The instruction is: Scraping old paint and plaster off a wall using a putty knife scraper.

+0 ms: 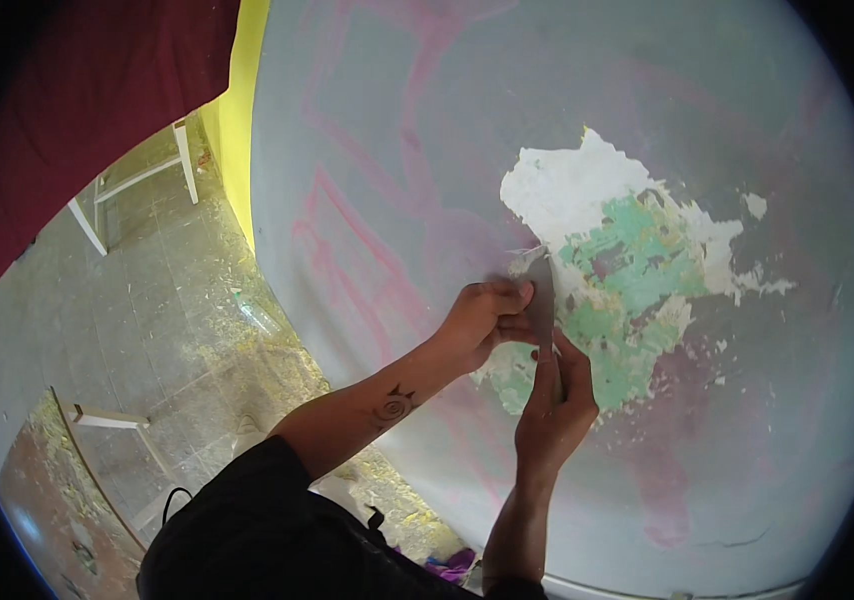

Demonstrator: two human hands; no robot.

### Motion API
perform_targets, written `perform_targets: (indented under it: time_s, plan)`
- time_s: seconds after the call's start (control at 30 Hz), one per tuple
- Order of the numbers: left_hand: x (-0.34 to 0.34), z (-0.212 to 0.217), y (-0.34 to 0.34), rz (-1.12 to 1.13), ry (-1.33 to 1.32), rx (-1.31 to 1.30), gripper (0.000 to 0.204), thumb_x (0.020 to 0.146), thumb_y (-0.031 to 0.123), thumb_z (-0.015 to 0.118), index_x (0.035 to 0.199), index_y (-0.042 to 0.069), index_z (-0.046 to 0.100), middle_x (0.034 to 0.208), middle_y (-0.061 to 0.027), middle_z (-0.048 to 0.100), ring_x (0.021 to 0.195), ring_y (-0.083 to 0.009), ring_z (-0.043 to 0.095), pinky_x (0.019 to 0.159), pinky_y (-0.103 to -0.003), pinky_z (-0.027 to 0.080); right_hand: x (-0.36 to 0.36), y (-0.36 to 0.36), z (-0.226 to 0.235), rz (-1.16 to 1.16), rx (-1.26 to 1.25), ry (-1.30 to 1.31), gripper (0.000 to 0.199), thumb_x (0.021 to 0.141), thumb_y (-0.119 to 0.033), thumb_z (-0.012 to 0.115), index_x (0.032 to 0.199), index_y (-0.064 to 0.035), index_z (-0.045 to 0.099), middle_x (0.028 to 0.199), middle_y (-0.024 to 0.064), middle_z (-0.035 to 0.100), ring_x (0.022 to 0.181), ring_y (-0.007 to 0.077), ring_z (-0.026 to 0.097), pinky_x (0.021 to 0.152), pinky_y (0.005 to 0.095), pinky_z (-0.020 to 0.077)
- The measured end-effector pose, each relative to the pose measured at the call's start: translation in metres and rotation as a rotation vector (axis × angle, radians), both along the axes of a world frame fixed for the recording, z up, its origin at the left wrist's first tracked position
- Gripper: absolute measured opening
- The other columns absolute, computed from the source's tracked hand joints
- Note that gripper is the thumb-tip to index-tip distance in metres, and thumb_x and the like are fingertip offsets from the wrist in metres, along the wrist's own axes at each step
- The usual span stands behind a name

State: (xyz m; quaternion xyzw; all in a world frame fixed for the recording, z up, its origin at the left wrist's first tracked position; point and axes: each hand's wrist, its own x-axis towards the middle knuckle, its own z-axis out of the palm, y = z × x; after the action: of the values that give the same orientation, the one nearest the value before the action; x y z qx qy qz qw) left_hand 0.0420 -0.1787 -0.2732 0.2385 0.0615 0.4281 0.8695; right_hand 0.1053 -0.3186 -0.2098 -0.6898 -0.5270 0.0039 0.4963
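Note:
My right hand is closed round the handle of a scraper, whose flat grey blade points up along the wall. At the left edge of the blade, my left hand has its thumb and curled fingers against the metal. A loose curl of paint stands out from the wall beside the blade's tip. Both hands are at the left edge of a stripped patch, where white plaster and pale green older paint show through. Part of the handle is hidden by my right fingers.
The grey-blue wall carries pink streaks. A yellow wall edge and dark red cloth are at left. Paint flakes and a clear plastic bottle lie on the tiled floor. A flake-strewn tabletop stands lower left.

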Motion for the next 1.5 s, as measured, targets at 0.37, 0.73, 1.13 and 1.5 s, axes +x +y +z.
perform_targets:
  time_s: [0.37, 0.73, 1.13, 1.5]
  plan:
    - [-0.004, -0.003, -0.001, -0.175, -0.031, -0.029, 0.029, 0.101, 0.026, 0.063, 0.108, -0.002, 0.066, 0.099, -0.0142, 0.073, 0.089, -0.0254, 0.073, 0.084, -0.040, 0.061, -0.013, 0.001, -0.002, -0.081, 0.023, -0.032, 0.027, 0.099, -0.009, 0.061, 0.124, -0.0028, 0.069, 0.088, 0.0039, 0.073, 0.057, 0.0008, 0.044, 0.051, 0.0215, 0.0324]
    - [-0.004, 0.005, -0.005, -0.168, -0.059, -0.050, 0.028, 0.100, 0.024, 0.066, 0.107, -0.004, 0.065, 0.096, -0.0147, 0.073, 0.083, -0.0253, 0.073, 0.078, -0.038, 0.062, -0.019, -0.001, 0.004, -0.134, 0.027, -0.109, 0.027, 0.099, -0.010, 0.062, 0.124, -0.0026, 0.071, 0.086, 0.0035, 0.073, 0.058, 0.0009, 0.043, 0.050, 0.0223, 0.0327]
    - [0.008, -0.002, -0.015, -0.116, -0.135, -0.109, 0.032, 0.099, 0.025, 0.066, 0.109, -0.005, 0.065, 0.097, -0.0152, 0.073, 0.085, -0.0257, 0.074, 0.078, -0.039, 0.062, -0.019, 0.001, 0.015, -0.099, -0.044, -0.065, 0.027, 0.098, -0.010, 0.062, 0.123, -0.0008, 0.071, 0.088, 0.0039, 0.073, 0.061, 0.0006, 0.045, 0.052, 0.0212, 0.0333]
    - [0.013, 0.004, -0.011, -0.156, -0.105, -0.126, 0.024, 0.099, 0.023, 0.066, 0.101, -0.001, 0.065, 0.093, -0.0131, 0.073, 0.082, -0.0242, 0.073, 0.077, -0.039, 0.063, -0.005, -0.007, 0.009, -0.114, -0.044, -0.140, 0.027, 0.099, -0.009, 0.061, 0.123, -0.0016, 0.071, 0.087, 0.0028, 0.073, 0.057, -0.0001, 0.041, 0.049, 0.0207, 0.0309]
